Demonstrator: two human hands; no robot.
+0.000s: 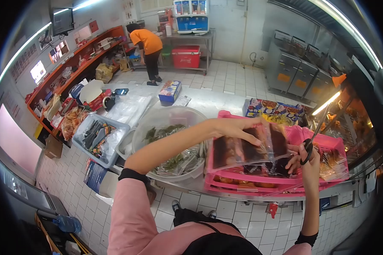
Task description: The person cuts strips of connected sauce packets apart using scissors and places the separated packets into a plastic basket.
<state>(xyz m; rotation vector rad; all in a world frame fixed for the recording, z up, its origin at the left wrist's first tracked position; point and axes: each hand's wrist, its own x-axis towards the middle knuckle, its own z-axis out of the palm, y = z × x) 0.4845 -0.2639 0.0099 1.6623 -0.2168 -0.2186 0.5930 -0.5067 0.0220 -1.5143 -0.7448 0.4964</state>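
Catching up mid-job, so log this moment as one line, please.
left hand: holding dark sachets | right hand: holding scissors | pink crate: beneath sachets | round tub: left of crate, greens inside

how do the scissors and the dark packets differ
The scissors are slim and pointed, with dark handles; the dark packets are broad and flattish, in clear plastic. The scissors point up and away from the right hand, while the dark packets spread sideways beneath the left hand. Both are held.
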